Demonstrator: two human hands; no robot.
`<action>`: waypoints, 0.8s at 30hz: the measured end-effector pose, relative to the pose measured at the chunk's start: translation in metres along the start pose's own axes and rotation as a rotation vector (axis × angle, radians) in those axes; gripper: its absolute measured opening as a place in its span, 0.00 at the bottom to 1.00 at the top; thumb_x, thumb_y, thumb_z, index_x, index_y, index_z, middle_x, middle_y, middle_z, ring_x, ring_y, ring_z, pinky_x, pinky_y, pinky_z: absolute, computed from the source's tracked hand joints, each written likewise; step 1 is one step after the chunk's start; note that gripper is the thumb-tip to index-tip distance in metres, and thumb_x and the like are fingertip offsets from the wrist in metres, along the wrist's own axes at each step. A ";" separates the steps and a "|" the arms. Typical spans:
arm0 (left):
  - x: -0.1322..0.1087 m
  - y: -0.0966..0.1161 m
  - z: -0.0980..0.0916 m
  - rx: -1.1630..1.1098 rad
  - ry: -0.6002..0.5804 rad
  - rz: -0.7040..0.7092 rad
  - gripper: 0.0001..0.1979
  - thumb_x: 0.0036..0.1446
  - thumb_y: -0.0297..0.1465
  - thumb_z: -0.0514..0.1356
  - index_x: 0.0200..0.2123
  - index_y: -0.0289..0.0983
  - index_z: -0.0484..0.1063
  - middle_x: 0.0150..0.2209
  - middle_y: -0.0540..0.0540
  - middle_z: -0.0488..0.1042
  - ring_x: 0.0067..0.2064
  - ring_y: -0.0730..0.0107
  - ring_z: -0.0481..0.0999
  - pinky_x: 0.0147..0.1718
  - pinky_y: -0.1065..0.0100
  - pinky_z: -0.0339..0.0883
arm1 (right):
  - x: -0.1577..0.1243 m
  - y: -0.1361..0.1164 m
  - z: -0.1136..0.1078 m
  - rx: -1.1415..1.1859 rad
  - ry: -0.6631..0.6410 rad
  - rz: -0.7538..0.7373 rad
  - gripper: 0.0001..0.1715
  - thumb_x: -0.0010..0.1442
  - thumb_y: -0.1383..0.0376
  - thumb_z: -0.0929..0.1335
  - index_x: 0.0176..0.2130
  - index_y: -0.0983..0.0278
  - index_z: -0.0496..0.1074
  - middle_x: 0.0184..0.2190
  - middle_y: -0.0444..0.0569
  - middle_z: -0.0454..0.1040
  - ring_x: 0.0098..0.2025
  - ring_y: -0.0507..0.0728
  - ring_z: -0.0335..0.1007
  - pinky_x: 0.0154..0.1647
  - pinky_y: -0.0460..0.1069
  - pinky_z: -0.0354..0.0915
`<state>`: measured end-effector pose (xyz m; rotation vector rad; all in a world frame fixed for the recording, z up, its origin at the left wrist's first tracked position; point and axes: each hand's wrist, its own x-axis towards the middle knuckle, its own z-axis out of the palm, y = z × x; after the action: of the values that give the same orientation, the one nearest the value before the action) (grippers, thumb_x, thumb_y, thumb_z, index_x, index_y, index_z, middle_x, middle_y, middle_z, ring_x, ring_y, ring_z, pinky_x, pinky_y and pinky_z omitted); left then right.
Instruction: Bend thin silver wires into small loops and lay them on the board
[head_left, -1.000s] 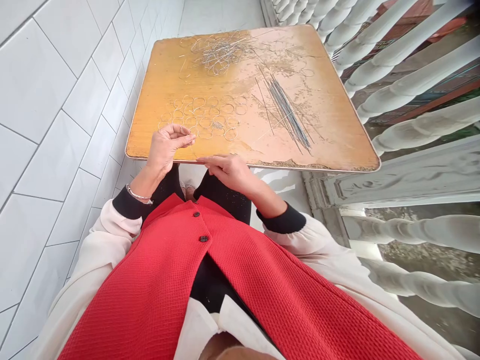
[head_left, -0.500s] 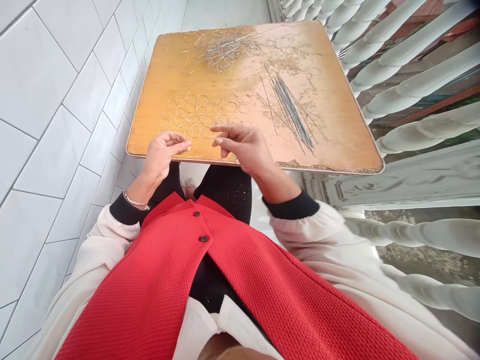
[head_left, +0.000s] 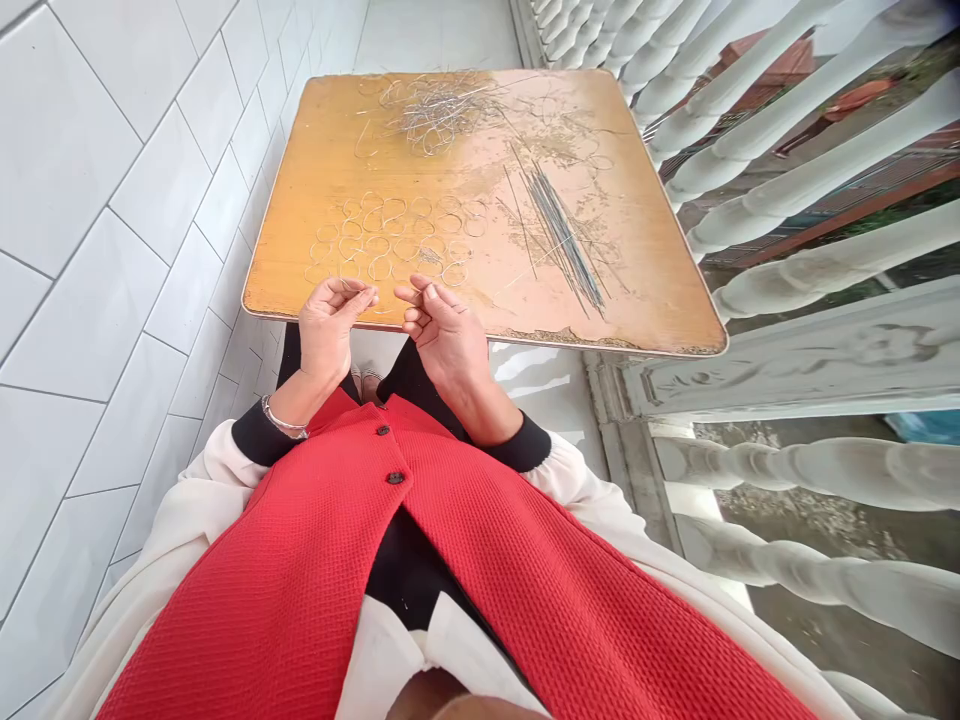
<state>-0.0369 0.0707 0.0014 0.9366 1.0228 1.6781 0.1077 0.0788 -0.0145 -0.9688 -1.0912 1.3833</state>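
At the near edge of the wooden table point(head_left: 645, 300), my left hand point(head_left: 328, 325) is closed in a pinch; what it holds is too small to make out. Close to its right, my right hand point(head_left: 448, 340) is turned palm up, thumb pressed to the curled fingers, and anything between them is too fine to tell. The hands are a small gap apart. Just beyond them, several thin wire rings point(head_left: 379, 245) lie in rough rows. A small clump of short bits point(head_left: 429, 256) sits among the rings.
A tangled heap of wire point(head_left: 442, 110) lies at the table's far side. Straight thin rods point(head_left: 562, 235) form a bundle right of the rings. A white tiled wall point(head_left: 82, 260) stands at left, a white balustrade point(head_left: 795, 285) at right.
My right hand has come nearer to my left and turned palm up, its fingers drawn in. My left hand keeps its pinch. The view has shifted slightly.
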 end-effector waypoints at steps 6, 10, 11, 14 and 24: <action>-0.002 0.005 0.001 0.057 -0.068 -0.108 0.09 0.53 0.21 0.68 0.30 0.38 0.71 0.29 0.54 0.76 0.32 0.79 0.77 0.41 0.72 0.72 | 0.001 -0.009 -0.004 -0.108 -0.109 -0.095 0.21 0.60 0.45 0.71 0.40 0.59 0.78 0.25 0.41 0.74 0.21 0.48 0.65 0.24 0.45 0.66; -0.002 0.014 -0.004 0.074 -0.151 -0.181 0.09 0.53 0.19 0.67 0.29 0.37 0.71 0.28 0.54 0.75 0.29 0.80 0.76 0.37 0.73 0.72 | 0.004 -0.021 -0.012 -0.175 -0.267 -0.023 0.22 0.58 0.46 0.73 0.38 0.62 0.79 0.24 0.43 0.75 0.19 0.47 0.62 0.21 0.45 0.62; -0.002 0.016 -0.006 0.069 -0.161 -0.194 0.09 0.53 0.19 0.67 0.29 0.37 0.71 0.27 0.54 0.75 0.29 0.80 0.76 0.36 0.73 0.72 | 0.004 -0.022 -0.012 -0.177 -0.262 -0.012 0.23 0.58 0.46 0.73 0.39 0.63 0.79 0.27 0.45 0.77 0.20 0.47 0.64 0.21 0.45 0.63; -0.001 0.019 -0.007 0.079 -0.189 -0.205 0.09 0.53 0.21 0.68 0.31 0.36 0.70 0.27 0.55 0.74 0.27 0.81 0.75 0.34 0.74 0.73 | 0.002 -0.020 -0.012 -0.227 -0.202 -0.028 0.25 0.60 0.46 0.71 0.43 0.63 0.79 0.31 0.47 0.78 0.23 0.48 0.67 0.23 0.45 0.65; -0.001 0.018 -0.009 0.178 -0.437 -0.160 0.07 0.53 0.22 0.68 0.32 0.35 0.72 0.29 0.52 0.76 0.31 0.78 0.77 0.29 0.76 0.71 | -0.012 -0.020 -0.002 -0.888 -0.242 -0.471 0.16 0.68 0.62 0.64 0.30 0.63 0.74 0.25 0.47 0.71 0.27 0.52 0.64 0.31 0.48 0.62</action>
<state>-0.0509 0.0632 0.0148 1.2373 0.9274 1.1933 0.1156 0.0672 0.0038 -1.0532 -2.0479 0.6078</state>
